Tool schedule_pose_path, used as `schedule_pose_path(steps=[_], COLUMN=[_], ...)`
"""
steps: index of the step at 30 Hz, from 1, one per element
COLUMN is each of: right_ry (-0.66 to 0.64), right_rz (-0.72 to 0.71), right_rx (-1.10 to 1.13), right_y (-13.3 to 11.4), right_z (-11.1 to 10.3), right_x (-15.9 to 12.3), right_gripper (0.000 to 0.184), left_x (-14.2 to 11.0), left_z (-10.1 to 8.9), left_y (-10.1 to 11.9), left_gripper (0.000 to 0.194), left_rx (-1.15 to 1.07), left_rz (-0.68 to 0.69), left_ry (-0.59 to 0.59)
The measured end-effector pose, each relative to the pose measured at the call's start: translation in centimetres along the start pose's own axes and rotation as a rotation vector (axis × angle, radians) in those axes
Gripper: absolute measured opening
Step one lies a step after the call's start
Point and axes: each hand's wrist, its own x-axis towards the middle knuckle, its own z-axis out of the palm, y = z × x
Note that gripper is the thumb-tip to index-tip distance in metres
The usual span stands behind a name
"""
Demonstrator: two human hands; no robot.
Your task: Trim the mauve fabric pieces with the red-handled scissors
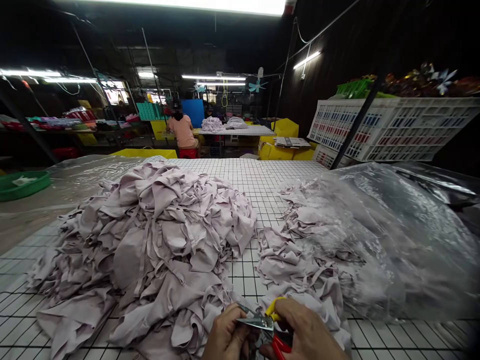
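Right fingers (291,311) around scissors (262,323), left fingers (229,321) closed, contents hidden — bare tabletop strip (268,200) between fabric heaps (176,215).

The white table (262,200) with black grid carries a large heap of mauve cloth (168,225) at ten o'clock, and a smaller heap (279,255) at one o'clock, partly under clear plastic (405,250) toward two o'clock.

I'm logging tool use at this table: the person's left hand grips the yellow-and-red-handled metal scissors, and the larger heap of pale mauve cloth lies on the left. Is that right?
Not quite: the head view shows the person's right hand gripping the yellow-and-red-handled metal scissors. The larger heap of pale mauve cloth does lie on the left.
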Motion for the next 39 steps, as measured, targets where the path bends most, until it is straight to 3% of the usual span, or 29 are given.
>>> schedule_pose_path(steps=[11, 17, 20, 23, 26, 29, 31, 33, 36, 39], right_ry=[0.086, 0.060, 0.044, 0.079, 0.180, 0.258, 0.309, 0.371, 0.424, 0.339], right_rz=[-0.023, -0.006, 0.047, 0.217, 0.367, 0.392, 0.420, 0.476, 0.494, 0.442], right_rx=[0.036, 0.003, 0.085, 0.206, 0.325, 0.414, 0.428, 0.414, 0.409, 0.400], right_y=[0.9, 1.3, 2.0, 3.7, 6.0, 8.1, 9.0, 9.4, 9.0, 7.4], right_z=[0.9, 1.4, 0.8, 0.1, 0.3, 1.5, 2.0, 2.1, 1.2, 0.8], right_x=[-0.3, -0.1, -0.2, -0.7, -1.6, -2.5, -2.9, -3.1, -3.0, -2.2], right_gripper=[0.028, 0.028, 0.032, 0.033, 0.033, 0.028, 0.025, 0.025, 0.023, 0.015], left_x=[0.0, 0.1, 0.4, 0.5, 0.7, 1.1, 1.7, 2.4, 4.6, 8.2], left_z=[0.4, 0.5, -0.2, -1.2, -2.1, -2.5, -3.3, -5.0, -10.1, -16.3], left_y=[-0.6, -0.1, 0.0, -1.6, -4.8, -6.3, -4.7, -0.8, 7.6, 14.7], left_gripper=[0.047, 0.051, 0.047, 0.033, 0.044, 0.024, 0.016, 0.021, 0.047, 0.052], left_rx=[-0.252, -0.272, -0.097, 0.336, 0.705, 0.736, 0.605, 0.478, 0.572, 0.922], left_rz=[-0.178, -0.228, -0.094, 0.119, 0.111, 0.055, 0.047, 0.030, 0.011, 0.196], left_ry=[-0.011, -0.035, 0.000, 0.192, 0.235, 0.169, 0.172, 0.242, 0.653, 1.069])
